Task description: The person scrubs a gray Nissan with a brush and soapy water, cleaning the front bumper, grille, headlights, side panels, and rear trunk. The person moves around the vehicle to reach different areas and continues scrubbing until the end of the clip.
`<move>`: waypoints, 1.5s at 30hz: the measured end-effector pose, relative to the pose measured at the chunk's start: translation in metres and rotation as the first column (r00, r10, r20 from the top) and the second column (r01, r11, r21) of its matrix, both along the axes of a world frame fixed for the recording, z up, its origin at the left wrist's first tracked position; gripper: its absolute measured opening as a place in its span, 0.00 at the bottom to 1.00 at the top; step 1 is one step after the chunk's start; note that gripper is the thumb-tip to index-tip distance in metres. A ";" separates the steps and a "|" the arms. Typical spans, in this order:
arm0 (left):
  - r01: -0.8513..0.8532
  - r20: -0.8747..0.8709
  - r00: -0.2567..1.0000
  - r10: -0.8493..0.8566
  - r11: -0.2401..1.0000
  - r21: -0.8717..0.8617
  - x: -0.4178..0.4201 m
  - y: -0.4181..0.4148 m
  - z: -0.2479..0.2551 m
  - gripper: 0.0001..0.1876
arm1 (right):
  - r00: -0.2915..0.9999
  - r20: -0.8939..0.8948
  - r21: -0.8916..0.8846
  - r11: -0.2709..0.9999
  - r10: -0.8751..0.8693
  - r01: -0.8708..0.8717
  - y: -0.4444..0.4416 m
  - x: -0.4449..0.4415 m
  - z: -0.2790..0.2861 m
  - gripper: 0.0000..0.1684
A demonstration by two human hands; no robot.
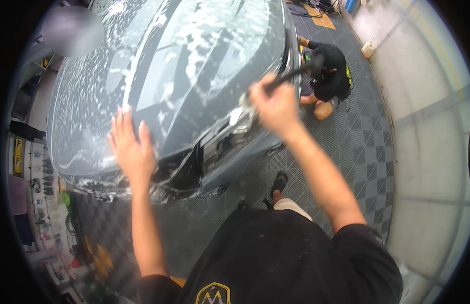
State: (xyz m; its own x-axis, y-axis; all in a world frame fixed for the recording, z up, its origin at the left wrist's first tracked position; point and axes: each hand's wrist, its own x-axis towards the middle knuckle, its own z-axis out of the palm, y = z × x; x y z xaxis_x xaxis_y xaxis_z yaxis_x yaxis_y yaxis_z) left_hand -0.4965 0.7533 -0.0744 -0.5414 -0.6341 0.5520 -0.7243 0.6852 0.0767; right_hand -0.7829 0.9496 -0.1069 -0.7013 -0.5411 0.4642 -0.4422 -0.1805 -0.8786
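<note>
A grey car's hood [219,95] fills the upper middle, wet and streaked with soapy foam. Clear film [178,171] lies over it, its loose, crumpled edge hanging past the front rim near the headlight [235,131]. My left hand [132,144] rests flat on the wet surface near the front edge, fingers extended and thumb apart. At the hood's right corner, my right hand [277,104] is closed around a black tool handle [292,77], which points up and right. Motion blurs that hand, and the tool's working end cannot be made out clearly.
Another person [330,72] in black crouches at the car's right side, a hand against it. A pump bottle [368,48] stands by the pale wall [421,133]. Grey tiles [334,144] cover the floor. Shelves with tools and bottles [45,182] line the left.
</note>
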 end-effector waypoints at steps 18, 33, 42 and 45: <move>-0.033 -0.012 0.999 0.033 0.998 -0.045 0.008 -0.003 -0.008 0.34 | 0.967 -0.246 -0.113 0.993 -0.059 0.032 -0.019 0.193 -0.052 0.05; 0.029 0.066 0.997 -0.029 1.000 -0.003 -0.013 -0.020 -0.006 0.32 | 0.896 -0.148 0.143 0.906 0.419 -0.400 0.064 0.173 -0.181 0.13; 0.138 0.278 0.957 -0.084 0.974 -0.181 -0.141 0.050 0.013 0.34 | 0.663 0.741 -0.198 0.977 0.101 0.072 0.128 -0.081 -0.183 0.08; 0.125 0.259 0.961 -0.095 0.987 -0.104 -0.176 0.045 0.016 0.33 | 0.954 0.295 -0.295 0.945 -0.048 0.139 0.083 -0.119 -0.180 0.06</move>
